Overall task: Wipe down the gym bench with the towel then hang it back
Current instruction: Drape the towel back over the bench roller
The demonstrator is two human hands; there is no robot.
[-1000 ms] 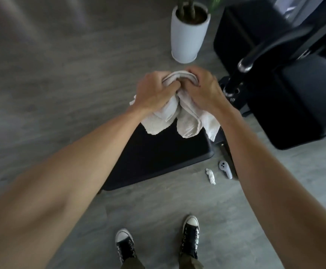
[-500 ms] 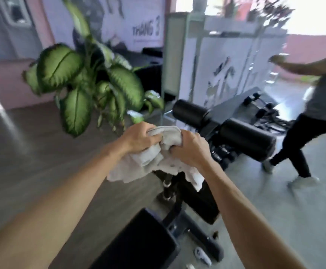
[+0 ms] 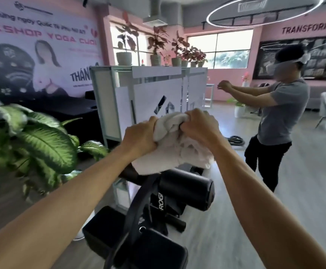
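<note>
A crumpled white towel (image 3: 174, 150) is bunched between both my hands at chest height in the middle of the head view. My left hand (image 3: 139, 135) grips its left side and my right hand (image 3: 199, 127) grips its top right. Loose folds hang down just above the black roller pad (image 3: 187, 191) of the gym bench. The bench's black seat pads (image 3: 154, 251) lie below my arms, with a curved black frame bar (image 3: 136, 208) rising between them.
A large green leafy plant (image 3: 32, 144) stands at the left. A white partition (image 3: 150, 94) topped with potted plants is behind the bench. A person in a grey shirt (image 3: 280, 117) stands at the right with arms outstretched. Grey floor (image 3: 304, 181) stretches to the right.
The view has tilted up from the floor and bench to the room. Both hands kept hold of the towel and lifted it over the roller pad.
</note>
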